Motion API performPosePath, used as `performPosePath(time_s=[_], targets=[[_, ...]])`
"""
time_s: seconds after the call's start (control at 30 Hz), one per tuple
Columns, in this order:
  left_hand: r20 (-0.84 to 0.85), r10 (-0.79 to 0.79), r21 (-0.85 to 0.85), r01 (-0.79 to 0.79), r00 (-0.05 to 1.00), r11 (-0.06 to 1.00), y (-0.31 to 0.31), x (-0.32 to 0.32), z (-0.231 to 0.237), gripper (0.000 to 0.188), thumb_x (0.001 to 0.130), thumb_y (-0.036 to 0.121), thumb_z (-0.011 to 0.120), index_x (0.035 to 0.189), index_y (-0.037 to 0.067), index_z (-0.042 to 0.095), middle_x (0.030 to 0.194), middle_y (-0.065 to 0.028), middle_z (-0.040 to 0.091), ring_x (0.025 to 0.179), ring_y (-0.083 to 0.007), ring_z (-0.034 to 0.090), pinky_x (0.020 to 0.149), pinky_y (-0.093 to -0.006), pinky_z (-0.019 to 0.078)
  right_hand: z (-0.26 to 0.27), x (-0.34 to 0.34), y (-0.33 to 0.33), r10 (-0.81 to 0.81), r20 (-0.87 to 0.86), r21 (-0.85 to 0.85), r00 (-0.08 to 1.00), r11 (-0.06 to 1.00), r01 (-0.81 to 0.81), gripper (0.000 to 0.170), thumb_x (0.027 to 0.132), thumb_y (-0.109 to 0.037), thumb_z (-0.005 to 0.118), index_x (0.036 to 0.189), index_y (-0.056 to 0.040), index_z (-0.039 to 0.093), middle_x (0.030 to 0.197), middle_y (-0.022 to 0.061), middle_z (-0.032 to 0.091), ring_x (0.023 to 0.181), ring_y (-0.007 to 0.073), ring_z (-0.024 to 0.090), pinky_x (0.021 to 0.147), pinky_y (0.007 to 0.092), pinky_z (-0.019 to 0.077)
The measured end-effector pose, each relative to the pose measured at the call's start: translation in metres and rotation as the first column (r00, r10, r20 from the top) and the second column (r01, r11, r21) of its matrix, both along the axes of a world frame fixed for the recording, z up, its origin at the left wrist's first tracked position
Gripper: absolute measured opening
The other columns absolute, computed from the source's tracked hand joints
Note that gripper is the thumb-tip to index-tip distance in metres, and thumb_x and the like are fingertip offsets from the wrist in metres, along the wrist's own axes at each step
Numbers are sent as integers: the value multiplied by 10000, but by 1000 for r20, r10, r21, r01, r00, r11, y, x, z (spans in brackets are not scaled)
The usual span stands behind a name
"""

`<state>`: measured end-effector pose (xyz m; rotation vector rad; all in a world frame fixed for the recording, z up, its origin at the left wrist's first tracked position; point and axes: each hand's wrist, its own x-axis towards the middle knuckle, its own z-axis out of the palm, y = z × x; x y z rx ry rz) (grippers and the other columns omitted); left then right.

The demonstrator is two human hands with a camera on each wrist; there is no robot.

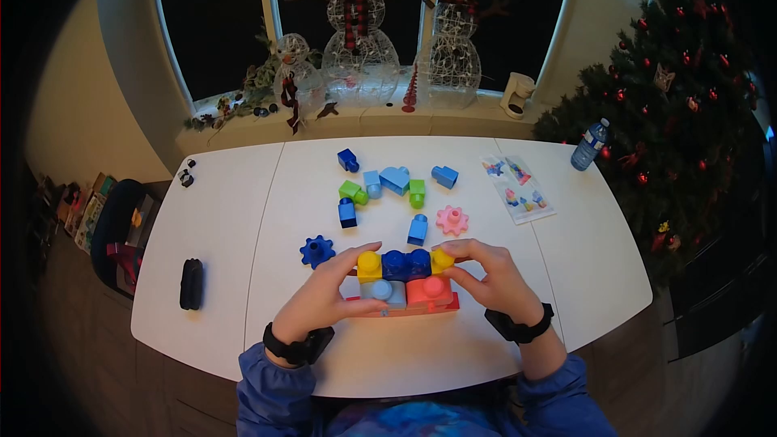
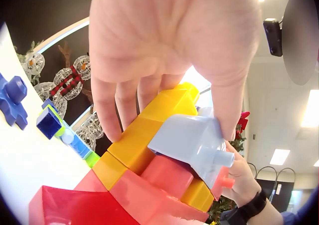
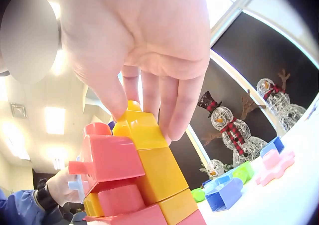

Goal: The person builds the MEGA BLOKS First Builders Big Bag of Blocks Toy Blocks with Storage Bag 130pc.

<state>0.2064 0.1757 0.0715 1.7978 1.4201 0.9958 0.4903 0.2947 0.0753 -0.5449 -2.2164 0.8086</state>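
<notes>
A built stack of blocks stands at the table's near side, with a dark blue block (image 1: 406, 264) on top between two yellow ones. My left hand (image 1: 320, 295) grips the stack's left end; in the left wrist view its fingers lie behind a yellow block (image 2: 172, 103) and the thumb is by a light blue block (image 2: 187, 137). My right hand (image 1: 498, 279) pinches the yellow block (image 1: 442, 260) at the right end, thumb and fingers on opposite sides in the right wrist view. Below it sits a pink block (image 3: 114, 157), over orange blocks (image 3: 162, 172) and a pink base.
Loose blue and green blocks (image 1: 394, 180) lie beyond the stack, with a dark blue gear (image 1: 316, 252) left and a pink gear (image 1: 452, 221) right. A picture sheet (image 1: 519, 188) and a water bottle (image 1: 590, 145) are back right. A black case (image 1: 191, 284) lies left.
</notes>
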Motion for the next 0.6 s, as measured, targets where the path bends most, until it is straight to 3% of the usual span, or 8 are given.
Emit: performPosePath(time_s=[0.1,0.2,0.3,0.4,0.5,0.6], targets=[[2,17,-20,-17,1000,1000,-1,0,3,914,762,275,950,1534,85,498,1481,-152,590,1304,-283,599,1095,-412,490,-1,0,0,4,-11,-5,1000,1000,-4,320,927,-101,779,1227,-29,693,1140,135,761,979,296,740,870,361,591],[-65,-73,-6,72,995,997,3,-12,11,837,820,294,908,1527,83,513,1447,-154,606,1290,-270,605,1086,-411,493,-2,0,1,6,-10,-10,1000,1000,-6,324,927,-101,779,1233,-34,694,1149,133,761,986,297,738,871,361,590],[201,-2,44,-7,980,999,21,-33,1,637,897,300,835,1436,58,596,1299,-148,684,1163,-254,670,1000,-398,541,-4,0,3,17,-26,-9,1000,1000,-17,328,927,-99,777,1240,-41,695,1154,131,761,996,297,736,873,363,589],[15,323,-14,-322,946,946,53,-46,3,476,936,308,784,1309,36,666,1121,-137,731,1007,-234,712,878,-384,576,-6,1,3,21,-36,-13,999,1000,-22,332,927,-99,777,1245,-45,695,1159,129,760,1001,296,735,874,366,589],[-219,460,26,-466,860,884,92,-53,-15,413,915,290,802,1215,27,694,1008,-141,740,863,-254,717,794,-377,583,-5,0,3,21,-32,-8,999,1000,-21,335,927,-101,777,1247,-48,694,1163,126,759,994,295,733,874,366,589],[-475,467,70,-497,746,865,121,-52,-32,401,911,250,794,1228,29,689,1089,-186,724,863,-307,705,802,-388,579,-4,1,2,15,-14,-15,1000,1000,-15,335,929,-105,777,1247,-48,692,1163,124,758,989,294,732,871,362,589]])
